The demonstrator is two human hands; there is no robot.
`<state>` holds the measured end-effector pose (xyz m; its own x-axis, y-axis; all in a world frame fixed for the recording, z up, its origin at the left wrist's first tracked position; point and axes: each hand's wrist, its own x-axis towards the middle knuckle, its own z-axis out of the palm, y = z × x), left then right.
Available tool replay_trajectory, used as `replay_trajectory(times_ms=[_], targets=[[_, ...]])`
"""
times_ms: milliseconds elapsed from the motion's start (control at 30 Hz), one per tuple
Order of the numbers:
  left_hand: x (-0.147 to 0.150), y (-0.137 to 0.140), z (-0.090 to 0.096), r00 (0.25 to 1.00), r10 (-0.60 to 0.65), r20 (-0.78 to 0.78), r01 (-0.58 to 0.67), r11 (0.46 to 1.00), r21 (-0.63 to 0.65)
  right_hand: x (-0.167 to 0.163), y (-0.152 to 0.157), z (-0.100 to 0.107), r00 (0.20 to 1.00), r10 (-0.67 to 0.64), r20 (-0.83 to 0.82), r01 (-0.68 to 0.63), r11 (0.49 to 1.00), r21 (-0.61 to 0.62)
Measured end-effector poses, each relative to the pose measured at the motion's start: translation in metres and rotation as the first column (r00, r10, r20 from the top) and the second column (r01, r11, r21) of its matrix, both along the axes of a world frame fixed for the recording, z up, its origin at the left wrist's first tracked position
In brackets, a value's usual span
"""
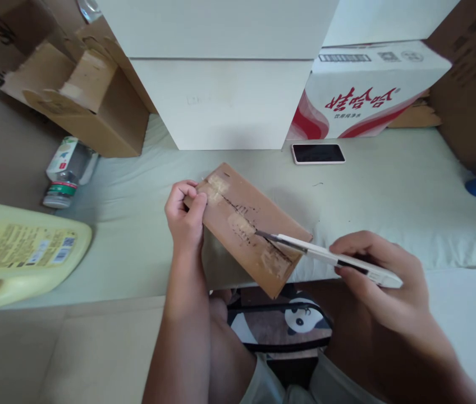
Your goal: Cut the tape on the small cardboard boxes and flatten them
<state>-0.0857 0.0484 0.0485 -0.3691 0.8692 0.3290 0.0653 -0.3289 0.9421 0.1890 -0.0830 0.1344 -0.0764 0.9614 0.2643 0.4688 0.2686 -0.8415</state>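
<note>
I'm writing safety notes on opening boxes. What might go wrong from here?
The blade of the utility knife points toward the left hand gripping the cardboard box, so a slip might cut it.

The box's near corner appears to overhang the table edge, above the legs, so pressing there could tip it.

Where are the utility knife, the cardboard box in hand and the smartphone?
Utility knife (321,253), head view: its white handle.
Cardboard box (242,224), head view: its taped face.
Smartphone (318,153), head view: its dark screen.
</note>
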Motion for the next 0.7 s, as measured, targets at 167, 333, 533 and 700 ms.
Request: replay_trajectory(times_ms=[167,333,533,700], targets=[[0.001,0.0,-0.001,1.0,-0.003,-0.02,0.003,1.0,-0.004,0.0,0.0,0.003,0.986,0.094,0.136,-0.107,0.99,0.091],[0.0,0.0,-0.002,0.999,0.0,-0.037,0.0,1.0,-0.005,0.002,-0.001,0.003,0.964,0.149,0.223,-0.187,0.969,0.162],[0.0,-0.001,0.0,0.998,-0.006,-0.056,0.005,1.0,-0.011,0.004,-0.009,0.01,0.936,0.131,0.327,-0.217,0.946,0.242],[0.001,-0.001,0.001,0.999,0.0,-0.035,0.0,1.0,0.005,-0.005,-0.014,0.014,0.953,0.027,0.303,-0.097,0.971,0.217]])
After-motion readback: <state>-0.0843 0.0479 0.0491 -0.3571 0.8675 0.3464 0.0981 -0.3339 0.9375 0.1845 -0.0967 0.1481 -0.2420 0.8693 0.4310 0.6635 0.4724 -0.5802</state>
